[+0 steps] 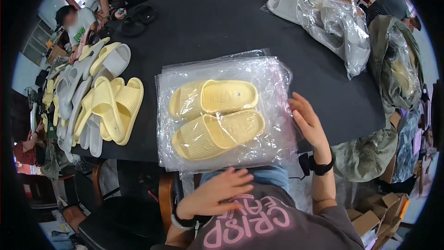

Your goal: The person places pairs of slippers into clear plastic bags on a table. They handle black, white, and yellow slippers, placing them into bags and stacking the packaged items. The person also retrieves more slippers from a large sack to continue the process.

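My right hand was open with fingers spread, touching the 3 o'clock edge of the stack of clear plastic bags on the black table. My left hand was also open and held nothing, just at the 6 o'clock edge of the stack. The 2 yellow slippers lay side by side inside the top bag. At 9 o'clock was a pile of yellow and grey slippers.

black round table, wooden chair
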